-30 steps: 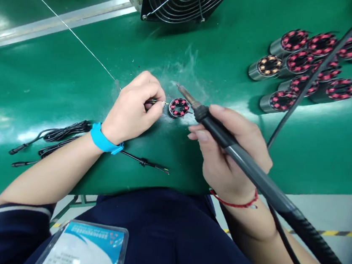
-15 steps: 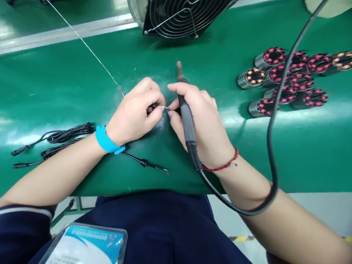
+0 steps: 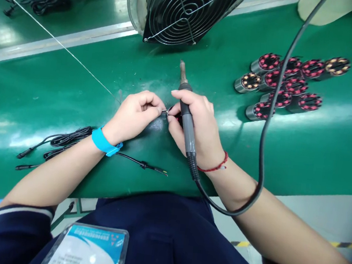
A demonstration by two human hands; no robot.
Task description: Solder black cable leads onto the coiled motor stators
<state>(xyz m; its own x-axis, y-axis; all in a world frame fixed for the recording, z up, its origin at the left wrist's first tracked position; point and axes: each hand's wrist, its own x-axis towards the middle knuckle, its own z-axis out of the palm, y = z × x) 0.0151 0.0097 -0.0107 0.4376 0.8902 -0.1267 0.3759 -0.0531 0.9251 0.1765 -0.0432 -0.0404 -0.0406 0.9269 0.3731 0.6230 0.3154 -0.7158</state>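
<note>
My left hand (image 3: pixel 135 116) is closed, thumb and forefinger pinching a thin wire end (image 3: pixel 164 111) over the green table. My right hand (image 3: pixel 203 129) is wrapped around a soldering iron (image 3: pixel 188 127), whose bare metal tip points away from me, clear of the wire. The thumb and fingertip of that same hand meet the wire from the right. Something dark with a bit of red shows under the right fingers, mostly hidden. A thin strand of solder wire (image 3: pixel 76 60) runs from the upper left down to near my left hand.
Motor stators with red or copper windings (image 3: pixel 295 85) stand in a group at right. A fan (image 3: pixel 184 16) sits at the back. Coiled black cables (image 3: pixel 70 137) lie by my left forearm, one stripped cable end (image 3: pixel 155 168) nearer me. The iron's cord (image 3: pixel 263 159) loops over my right forearm.
The yellow wire seen between my fingertips has given way to a dark, silvery end. My left fingers are straighter. Both hands sit slightly lower in the view, and the iron remains in my right hand.
</note>
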